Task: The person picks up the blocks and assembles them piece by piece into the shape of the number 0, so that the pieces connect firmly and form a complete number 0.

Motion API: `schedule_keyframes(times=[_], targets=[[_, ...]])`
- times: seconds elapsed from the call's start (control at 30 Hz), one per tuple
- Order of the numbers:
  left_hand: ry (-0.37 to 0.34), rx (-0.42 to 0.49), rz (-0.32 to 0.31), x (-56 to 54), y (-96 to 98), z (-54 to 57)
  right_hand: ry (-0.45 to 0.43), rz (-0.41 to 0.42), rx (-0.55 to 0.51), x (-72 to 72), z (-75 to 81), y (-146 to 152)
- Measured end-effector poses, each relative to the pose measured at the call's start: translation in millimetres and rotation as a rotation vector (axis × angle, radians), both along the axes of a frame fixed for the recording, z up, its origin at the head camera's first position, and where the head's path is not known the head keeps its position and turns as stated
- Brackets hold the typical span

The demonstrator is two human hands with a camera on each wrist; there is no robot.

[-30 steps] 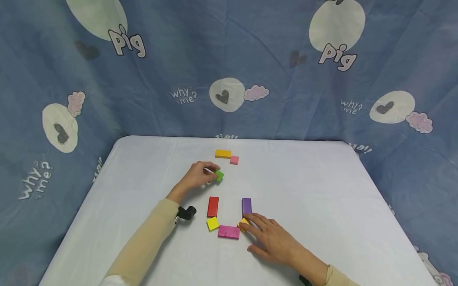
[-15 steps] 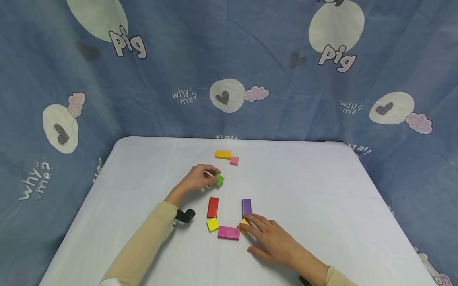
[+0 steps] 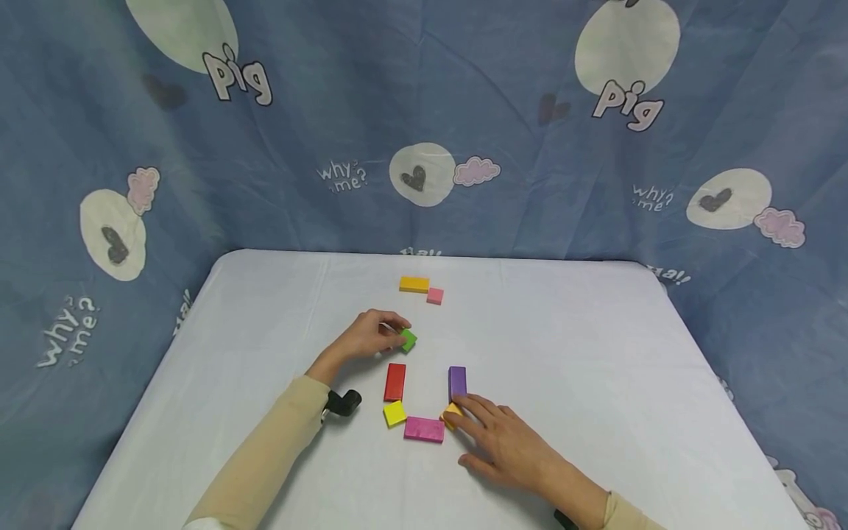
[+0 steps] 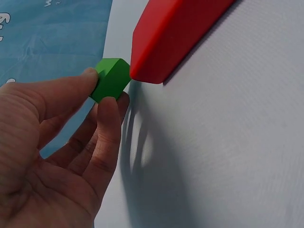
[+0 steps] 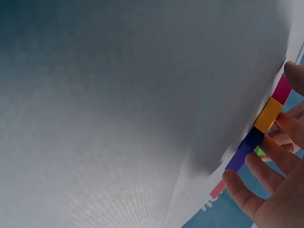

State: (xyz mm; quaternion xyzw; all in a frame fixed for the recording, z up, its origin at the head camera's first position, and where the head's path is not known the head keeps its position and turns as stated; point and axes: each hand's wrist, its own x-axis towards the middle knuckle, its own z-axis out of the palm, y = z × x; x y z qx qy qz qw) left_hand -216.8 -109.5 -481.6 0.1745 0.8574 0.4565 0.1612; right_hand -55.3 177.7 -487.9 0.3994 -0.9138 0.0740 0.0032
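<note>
My left hand (image 3: 372,334) pinches a small green block (image 3: 409,339) between thumb and fingertips. It hovers over the table just beyond the far end of a red block (image 3: 394,382). In the left wrist view the green block (image 4: 112,78) appears beside a corner of the red block (image 4: 164,40); whether they touch I cannot tell. With fingers spread, my right hand (image 3: 506,450) rests its fingertips at a small orange block (image 3: 453,409), partly covering it. A purple block (image 3: 457,380) adjoins the orange one. A magenta block (image 3: 424,430) and a yellow block (image 3: 394,414) continue the U-shaped row.
Farther back on the white table (image 3: 563,331) lie a long yellow-orange block (image 3: 414,284) and a small pink block (image 3: 434,296), corner to corner. A blue printed cloth (image 3: 298,206) hangs behind the table. A black wrist-worn device (image 3: 343,403) sticks out near the red block.
My left hand has brought the green block a short way toward me, closer to the red block's far end. The right hand and the other blocks have stayed put.
</note>
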Motion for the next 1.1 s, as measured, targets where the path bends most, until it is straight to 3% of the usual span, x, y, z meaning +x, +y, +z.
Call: schedule_keyframes(times=[0.67,1.1], targets=[[0.023,-0.104,-0.055,3.1,0.7,1.5,-0.011,-0.003,-0.009,-0.9,0.7,-1.0],[0.014,-0.107,-0.066,5.1,1.2,-3.2,-0.012,-0.003,-0.011,-0.1,-0.3,-0.7]])
